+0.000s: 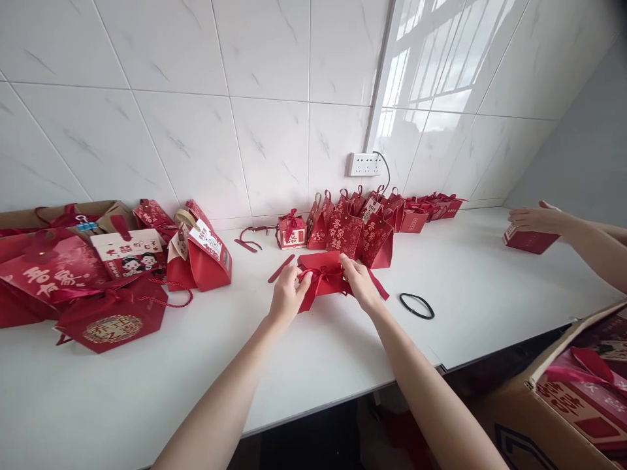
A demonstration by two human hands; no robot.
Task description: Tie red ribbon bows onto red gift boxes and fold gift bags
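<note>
In the middle of the white table (294, 372) lies a small red gift box (321, 262) with a red ribbon (323, 275) tied across its top. My left hand (288, 290) pinches the ribbon at the box's left side, thumb and forefinger together. At the opposite side, my right hand (358, 281) is closed on the ribbon near the box's top right corner. A ribbon tail hangs out beyond the right hand. Just behind the box stand several upright red gift bags (345, 228) with loop handles.
Left on the table are more red gift boxes (110, 320). A black hair tie (416, 305) lies right of my hands. Another person's hands (536, 217) hold a red box (531, 240) at far right. A cardboard carton (519, 398) of boxes stands front right. A power strip (365, 164) is on the wall.
</note>
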